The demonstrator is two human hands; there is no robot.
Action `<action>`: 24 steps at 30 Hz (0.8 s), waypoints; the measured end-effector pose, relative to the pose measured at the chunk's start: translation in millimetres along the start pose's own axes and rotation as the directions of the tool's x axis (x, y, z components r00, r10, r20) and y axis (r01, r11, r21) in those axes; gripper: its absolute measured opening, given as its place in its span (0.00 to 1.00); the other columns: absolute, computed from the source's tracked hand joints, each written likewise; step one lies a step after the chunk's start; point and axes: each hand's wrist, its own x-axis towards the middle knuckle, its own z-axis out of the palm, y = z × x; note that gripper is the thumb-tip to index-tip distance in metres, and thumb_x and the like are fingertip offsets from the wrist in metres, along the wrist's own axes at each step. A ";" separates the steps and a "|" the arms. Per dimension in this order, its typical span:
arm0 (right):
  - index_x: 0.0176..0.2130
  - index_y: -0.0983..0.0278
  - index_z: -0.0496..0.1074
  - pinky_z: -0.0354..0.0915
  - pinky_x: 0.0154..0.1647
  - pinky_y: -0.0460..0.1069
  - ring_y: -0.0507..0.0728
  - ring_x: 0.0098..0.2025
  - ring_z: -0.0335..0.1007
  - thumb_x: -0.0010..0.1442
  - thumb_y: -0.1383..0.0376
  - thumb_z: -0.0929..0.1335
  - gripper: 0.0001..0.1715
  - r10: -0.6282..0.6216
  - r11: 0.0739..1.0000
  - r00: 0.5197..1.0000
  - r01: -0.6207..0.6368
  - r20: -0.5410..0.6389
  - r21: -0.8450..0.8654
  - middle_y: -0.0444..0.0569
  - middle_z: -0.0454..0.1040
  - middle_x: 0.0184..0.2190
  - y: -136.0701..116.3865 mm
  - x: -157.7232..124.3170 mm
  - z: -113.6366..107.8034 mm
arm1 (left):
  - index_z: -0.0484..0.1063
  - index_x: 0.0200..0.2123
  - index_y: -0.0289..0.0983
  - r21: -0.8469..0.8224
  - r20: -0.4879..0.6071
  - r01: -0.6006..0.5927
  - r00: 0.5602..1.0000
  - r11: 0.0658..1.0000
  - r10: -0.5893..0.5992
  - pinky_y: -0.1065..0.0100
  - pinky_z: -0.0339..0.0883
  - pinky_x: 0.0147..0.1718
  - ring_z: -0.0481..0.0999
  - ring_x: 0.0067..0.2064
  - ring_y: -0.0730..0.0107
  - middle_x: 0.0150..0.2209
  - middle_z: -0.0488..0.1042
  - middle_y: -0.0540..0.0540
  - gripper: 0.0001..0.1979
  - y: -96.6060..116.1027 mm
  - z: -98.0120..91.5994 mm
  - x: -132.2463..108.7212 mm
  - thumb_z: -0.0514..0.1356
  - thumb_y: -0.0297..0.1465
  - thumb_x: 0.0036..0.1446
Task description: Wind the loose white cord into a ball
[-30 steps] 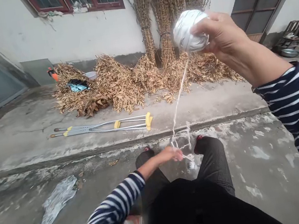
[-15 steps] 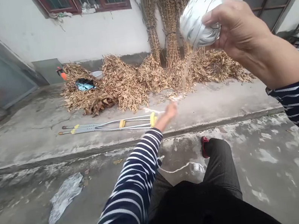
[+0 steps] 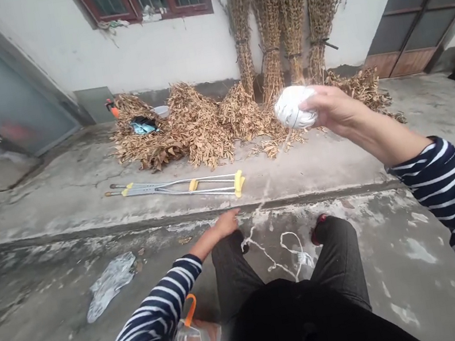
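Observation:
My right hand (image 3: 331, 109) is raised at the right, its fingers closed round a ball of white cord (image 3: 293, 108). A blurred strand hangs from the ball down toward the ground. My left hand (image 3: 226, 224) is lower, over my left knee, with a finger stretched out and no cord visible in it. Loose white cord (image 3: 268, 257) lies in curves on the concrete between my feet. It leads to a small white bundle (image 3: 306, 260) beside my right leg.
Aluminium crutches (image 3: 178, 189) with yellow pads lie on the raised step. Dried leafy plants (image 3: 202, 125) are heaped along the wall, and tied stalk bundles (image 3: 271, 52) lean there. A clear plastic sheet (image 3: 111, 286) lies at left; a transparent bag with orange handles (image 3: 194, 339) stands near my left leg.
My right hand has lowered with the ball of cord. My left hand has come back toward my knee, away from the strand. More cord lies on the ground, and the orange-handled bag has come into view.

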 end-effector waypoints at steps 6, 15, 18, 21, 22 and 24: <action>0.42 0.62 0.81 0.72 0.31 0.51 0.57 0.36 0.75 0.42 0.65 0.78 0.23 0.017 1.000 0.995 -0.015 0.102 -0.020 0.49 0.81 0.37 19.2 -7.5 29.2 | 0.73 0.62 0.36 -0.552 -0.333 -0.516 0.857 0.655 0.394 0.55 0.67 0.64 0.78 0.62 0.54 0.61 0.78 0.35 0.30 138.6 6.4 36.1 0.70 0.39 0.58; 0.37 0.60 0.79 0.75 0.35 0.55 0.60 0.40 0.78 0.43 0.65 0.78 0.18 -0.022 0.998 1.000 0.021 -0.022 -0.057 0.49 0.81 0.38 25.4 -4.4 24.4 | 0.81 0.36 0.33 -0.620 -0.396 -0.472 0.878 0.627 0.270 0.66 0.69 0.45 0.79 0.37 0.67 0.33 0.83 0.44 0.12 170.1 31.9 34.3 0.70 0.37 0.56; 0.38 0.56 0.79 0.77 0.36 0.56 0.62 0.43 0.78 0.43 0.61 0.80 0.19 -0.094 0.994 0.991 0.089 -0.097 -0.059 0.48 0.82 0.37 20.8 -0.1 16.4 | 0.81 0.32 0.34 -0.512 -0.251 -0.255 0.958 0.820 0.141 0.68 0.67 0.43 0.77 0.36 0.68 0.34 0.83 0.46 0.12 132.2 54.0 29.6 0.68 0.38 0.58; 0.39 0.52 0.79 0.78 0.36 0.56 0.63 0.45 0.78 0.45 0.56 0.80 0.20 -0.136 0.989 0.981 0.127 -0.138 -0.070 0.45 0.83 0.38 13.0 -1.3 7.6 | 0.77 0.23 0.35 -0.384 -0.102 -0.028 0.995 0.923 -0.012 0.67 0.66 0.40 0.73 0.31 0.68 0.25 0.77 0.50 0.12 92.3 74.8 18.6 0.70 0.34 0.54; 0.38 0.51 0.79 0.78 0.36 0.56 0.63 0.45 0.77 0.45 0.56 0.80 0.19 -0.146 0.988 0.979 0.137 -0.145 -0.072 0.45 0.82 0.38 10.0 -3.9 5.1 | 0.76 0.21 0.35 -0.362 -0.076 0.010 0.996 0.932 -0.040 0.66 0.66 0.40 0.72 0.30 0.68 0.22 0.73 0.51 0.12 80.4 76.0 16.2 0.71 0.31 0.52; 0.37 0.53 0.79 0.77 0.36 0.56 0.62 0.43 0.77 0.44 0.58 0.80 0.17 -0.148 0.988 0.979 0.140 -0.142 -0.070 0.46 0.82 0.37 4.0 -12.8 2.6 | 0.74 0.18 0.35 -0.335 -0.061 0.057 0.995 0.941 -0.082 0.63 0.67 0.41 0.70 0.29 0.66 0.18 0.68 0.52 0.12 62.5 62.9 18.4 0.70 0.24 0.49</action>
